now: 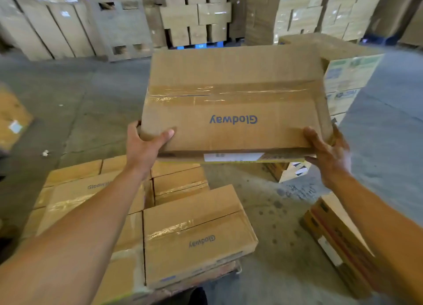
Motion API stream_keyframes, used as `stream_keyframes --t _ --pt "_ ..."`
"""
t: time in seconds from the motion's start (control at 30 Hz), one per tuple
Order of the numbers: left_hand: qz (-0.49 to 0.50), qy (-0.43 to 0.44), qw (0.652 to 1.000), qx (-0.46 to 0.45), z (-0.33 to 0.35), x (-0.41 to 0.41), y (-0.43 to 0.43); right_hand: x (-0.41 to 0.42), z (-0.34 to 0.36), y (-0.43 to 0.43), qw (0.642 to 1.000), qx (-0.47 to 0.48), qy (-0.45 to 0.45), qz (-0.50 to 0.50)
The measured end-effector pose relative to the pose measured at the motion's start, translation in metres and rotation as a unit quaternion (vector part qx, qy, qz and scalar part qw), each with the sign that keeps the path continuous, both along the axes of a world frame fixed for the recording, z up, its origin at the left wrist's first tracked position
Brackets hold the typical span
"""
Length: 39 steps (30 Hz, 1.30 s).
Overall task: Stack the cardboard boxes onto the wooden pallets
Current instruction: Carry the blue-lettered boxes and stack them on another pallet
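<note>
As I watch through the head camera, the far side is filled by tall stacks of cartons, and a grey concrete floor lies in front of them. In the middle the cardboard box is held in the air, above and a little beyond the layer of stacked boxes low in the view. Under their near edge I see a reddish strip, but I cannot tell if it is a pallet. Some loose boxes lie on the floor at the right. The left hand grips the box's near left corner, thumb on top. The right hand holds the near right corner, fingers curled under it. The blue word "Glodway" reads upside down.
</note>
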<state>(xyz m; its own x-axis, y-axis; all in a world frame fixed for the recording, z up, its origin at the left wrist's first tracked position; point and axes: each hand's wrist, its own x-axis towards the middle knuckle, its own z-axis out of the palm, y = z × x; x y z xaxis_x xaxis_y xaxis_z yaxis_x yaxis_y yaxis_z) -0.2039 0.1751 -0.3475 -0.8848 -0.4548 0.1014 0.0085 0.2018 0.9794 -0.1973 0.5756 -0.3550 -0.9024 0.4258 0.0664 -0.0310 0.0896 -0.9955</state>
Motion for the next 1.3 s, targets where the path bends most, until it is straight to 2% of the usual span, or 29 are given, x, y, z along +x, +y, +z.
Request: stream_keyframes --t 0.13,0.3,0.6,0.77,0.97,1.1,1.3 --pt "0.034 -0.015 0.999 -0.007 -0.018 -0.006 -0.056 -0.053 -0.016 -0.053 0.999 0.019 -0.007 0.049" --pt "0.070 -0.054 0.996 0.012 -0.072 -0.048 -0.107 -0.120 -0.056 -0.103 0.995 0.030 -0.031 0.087" --pt "0.081 -0.144 0.986 0.036 -0.215 -0.135 -0.140 -0.224 -0.181 -0.152 0.973 0.081 -0.201 0.082" --pt "0.073 -0.191 0.978 0.050 -0.282 -0.153 -0.152 -0.245 -0.252 -0.163 0.956 0.121 -0.252 0.086" --pt "0.072 -0.237 0.968 0.031 -0.337 -0.150 -0.160 -0.264 -0.303 -0.168 0.939 0.165 -0.287 0.092" --pt "0.087 -0.274 0.957 0.024 -0.357 -0.141 -0.166 -0.266 -0.326 -0.172 0.927 0.186 -0.311 0.093" --pt "0.097 -0.313 0.944 -0.044 -0.376 -0.124 -0.180 -0.256 -0.354 -0.184 0.910 0.208 -0.338 0.118"
